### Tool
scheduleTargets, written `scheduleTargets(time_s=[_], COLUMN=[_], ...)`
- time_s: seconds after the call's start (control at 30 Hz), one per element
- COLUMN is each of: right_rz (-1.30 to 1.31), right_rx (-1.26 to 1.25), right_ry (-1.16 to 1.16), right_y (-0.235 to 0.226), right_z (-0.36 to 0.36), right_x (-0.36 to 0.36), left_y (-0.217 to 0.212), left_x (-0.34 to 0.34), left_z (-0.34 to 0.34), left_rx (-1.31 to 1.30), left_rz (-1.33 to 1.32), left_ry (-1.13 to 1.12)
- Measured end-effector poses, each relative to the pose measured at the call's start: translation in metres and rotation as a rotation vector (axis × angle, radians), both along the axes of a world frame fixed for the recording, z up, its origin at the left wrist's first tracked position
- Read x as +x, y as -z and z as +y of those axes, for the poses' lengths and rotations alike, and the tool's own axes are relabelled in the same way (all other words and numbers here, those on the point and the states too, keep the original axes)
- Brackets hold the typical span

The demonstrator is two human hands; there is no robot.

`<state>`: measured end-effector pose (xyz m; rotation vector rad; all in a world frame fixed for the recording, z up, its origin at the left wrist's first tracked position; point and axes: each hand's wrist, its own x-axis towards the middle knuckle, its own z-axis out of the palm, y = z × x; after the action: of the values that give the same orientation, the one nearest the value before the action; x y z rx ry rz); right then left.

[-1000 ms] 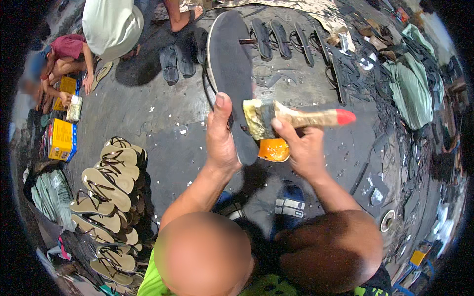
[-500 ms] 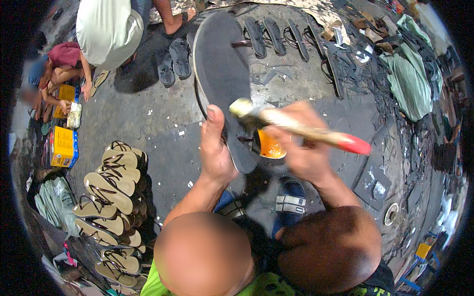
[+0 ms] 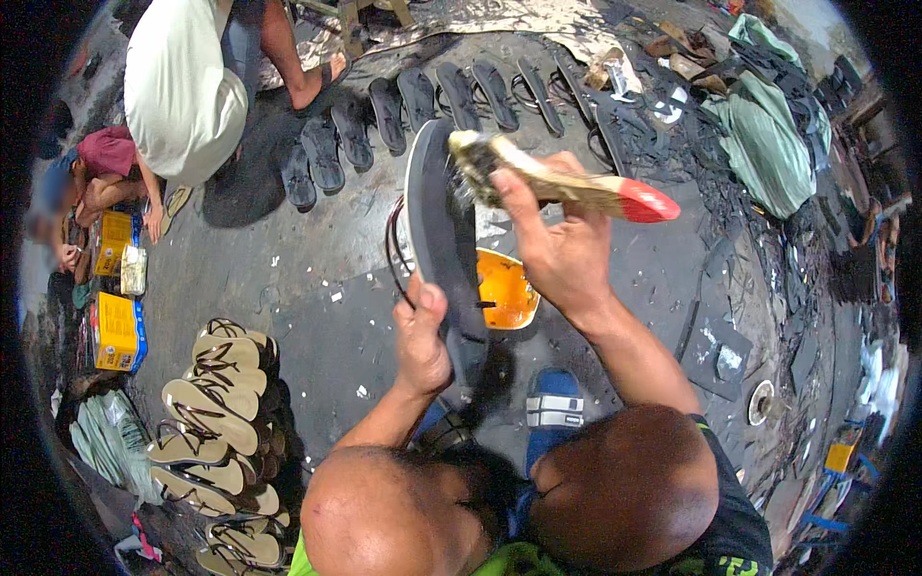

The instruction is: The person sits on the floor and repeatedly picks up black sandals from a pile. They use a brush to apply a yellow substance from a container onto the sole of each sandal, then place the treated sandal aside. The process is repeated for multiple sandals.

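My left hand (image 3: 421, 336) grips the near end of a black-soled flip-flop (image 3: 430, 206), thumb on top. The sandal is held up and tilted, its thin dark straps hanging out on the left. My right hand (image 3: 567, 245) is closed around a wooden brush (image 3: 552, 182) with a red handle end. Its dark, wet-looking bristles meet the right edge of the sole, toward the far end. Below, between my hands, stands an open container (image 3: 509, 293) with an orange inside and a glossy coating; the sandal hides part of it.
Dark flip-flops (image 3: 418, 99) lie in a row across the far floor. At left are piled tan sandals (image 3: 226, 418) and a yellow box (image 3: 117, 331). Two other people are at far left, one beside a pale green sack (image 3: 182, 91). Scraps and a green sack (image 3: 768, 149) lie right.
The flip-flop has tipped and moved lower, away from my head. My right hand has carried the brush from near the sole's near end toward its far end.
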<state>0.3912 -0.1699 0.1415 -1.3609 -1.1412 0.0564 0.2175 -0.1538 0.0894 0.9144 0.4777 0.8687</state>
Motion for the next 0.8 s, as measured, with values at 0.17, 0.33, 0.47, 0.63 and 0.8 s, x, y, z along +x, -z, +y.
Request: scheduleTargets(time_s=[0.17,0.33,0.47,0.63,0.8], right_rz=[0.345,0.297,0.049,0.219,0.129], right_rx=[-0.166,-0.005,-0.004,0.031,-0.186], right_ry=[-0.141,0.011,-0.454,0.017,-0.166], right_y=[0.009,-0.008,0.004,-0.011,0.008], right_z=[-0.013,-0.015,-0.028,-0.022,-0.025], right_x=[-0.012,-0.001,-0.003,0.025,-0.002], left_y=[0.017,0.011,-0.012,-0.009,-0.005], left_x=[-0.005,-0.005,0.003,-0.011,-0.016], left_z=[0.011,0.008,0.012,0.008,0.019], left_rx=[-0.030,0.069,-0.216,-0.172,-0.299], left_rz=[0.005,0.186,-0.164,-0.093,-0.165], left_ry=[0.017,0.133,0.142,0.174,0.198])
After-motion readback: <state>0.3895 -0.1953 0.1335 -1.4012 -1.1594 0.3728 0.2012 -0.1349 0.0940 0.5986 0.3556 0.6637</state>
